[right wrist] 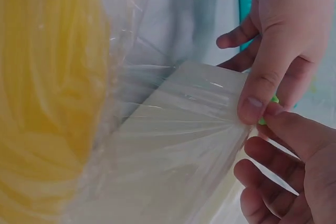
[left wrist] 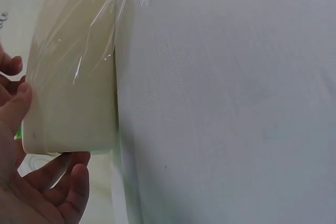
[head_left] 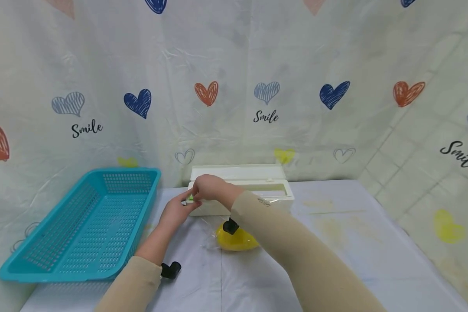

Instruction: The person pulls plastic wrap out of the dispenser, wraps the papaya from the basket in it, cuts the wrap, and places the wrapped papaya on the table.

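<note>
A heart-printed sheet hangs behind the table (head_left: 335,260) and covers its top. On the left of the table lies the blue basket (head_left: 86,225), well apart from the work, its long axis running away from the person. At the back centre sits the white wrap box (head_left: 253,197) with its lid up, its long axis running left to right across the table. Clear wrap (right wrist: 173,145) comes out of the box front and down over the yellow bowl (head_left: 238,240), which stands just in front of the box, under the right forearm.

Both hands meet at the box's left end. The left hand (head_left: 177,212) reaches in from the left, thumb and fingers curled about that end corner, touching a small green cutter (head_left: 190,198). The right hand (head_left: 208,187) crosses over from the right and pinches at the same spot, its thumb tip on the wrap at the corner. The box's whole length lies to the right of the hands, so the open run is rightward along the front edge. The table right of the box gives free room.
</note>
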